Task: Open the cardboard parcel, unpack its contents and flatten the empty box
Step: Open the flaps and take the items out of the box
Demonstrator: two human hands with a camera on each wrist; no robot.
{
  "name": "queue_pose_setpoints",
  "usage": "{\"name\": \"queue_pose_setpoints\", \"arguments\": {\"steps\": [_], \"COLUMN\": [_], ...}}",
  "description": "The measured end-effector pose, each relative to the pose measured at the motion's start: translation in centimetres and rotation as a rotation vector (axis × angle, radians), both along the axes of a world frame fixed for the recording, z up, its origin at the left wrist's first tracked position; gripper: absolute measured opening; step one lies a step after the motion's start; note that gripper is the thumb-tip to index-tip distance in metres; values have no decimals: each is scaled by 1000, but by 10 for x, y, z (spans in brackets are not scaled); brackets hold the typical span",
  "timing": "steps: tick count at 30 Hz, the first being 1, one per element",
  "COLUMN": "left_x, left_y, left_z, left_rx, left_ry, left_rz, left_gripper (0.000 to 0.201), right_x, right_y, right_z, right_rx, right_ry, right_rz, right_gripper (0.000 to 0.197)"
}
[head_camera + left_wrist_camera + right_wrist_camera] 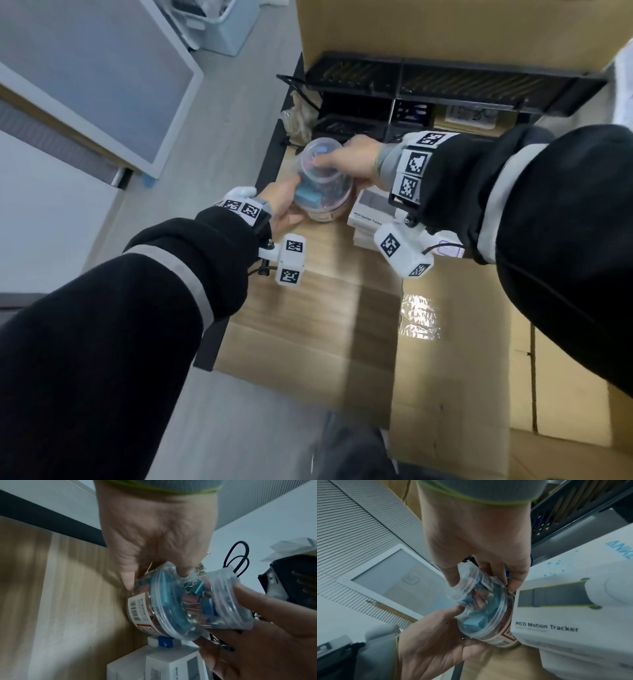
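Observation:
Two clear plastic tubs of coloured binder clips are stacked on the wooden table (308, 260): a small tub (320, 159) on top of a large labelled tub (323, 202). From the near left, my left hand (284, 205) grips the large tub (171, 612) at its lid rim. From the far right, my right hand (349, 161) holds the small tub (465, 588), thumb on its side and fingers down beside the large tub (488, 618). The opened cardboard parcel (455, 359), with torn clear tape (419, 318), lies near me at the right.
A white PICO Motion Tracker box (556, 615) sits right against the tubs, with a white Anker box (590, 555) behind it. A black wire rack (445, 78) stands at the table's back under another cardboard box (445, 27). Grey floor lies to the left.

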State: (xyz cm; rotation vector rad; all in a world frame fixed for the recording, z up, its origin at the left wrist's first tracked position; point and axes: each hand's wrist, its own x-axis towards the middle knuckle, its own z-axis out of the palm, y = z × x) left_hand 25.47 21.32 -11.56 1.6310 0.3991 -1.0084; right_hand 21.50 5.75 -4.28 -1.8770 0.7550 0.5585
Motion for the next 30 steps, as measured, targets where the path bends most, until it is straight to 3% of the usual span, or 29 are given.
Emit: {"name": "queue_pose_setpoints", "arguments": {"steps": [3, 7, 9, 13, 18, 21, 24, 27, 30], "left_x": [-3, -2, -2, -3, -11, -18, -24, -32, -37], "left_y": [-10, -17, -21, -26, -31, -30, -23, -15, -5], "left_z": [-2, -1, -4, -2, -2, 3, 11, 20, 22], "left_rx": [-1, 55, 71, 48, 61, 244, 403, 472, 541], "left_ry": [-4, 0, 4, -4, 13, -76, -172, -140, -53], "left_rz": [-42, -128, -160, -166, -128, -132, -189, -234, -319], "left_gripper": [33, 70, 79, 73, 64, 40, 41, 31, 33], "right_x": [2, 0, -1, -3, -17, -21, -27, -41, -60], "right_y": [-6, -15, -18, -19, -29, -32, -39, -47, -55], "right_z": [-3, -9, -8, -2, -2, 2, 14, 28, 40], "right_rx": [-70, -136, -152, -220, -145, -170, -210, -242, -283], "right_ry": [33, 60, 51, 90, 24, -20, -46, -67, -125], "right_rz": [77, 103, 102, 163, 121, 88, 114, 117, 99], "right_gripper": [65, 47, 48, 39, 34, 47, 32, 23, 32]}}
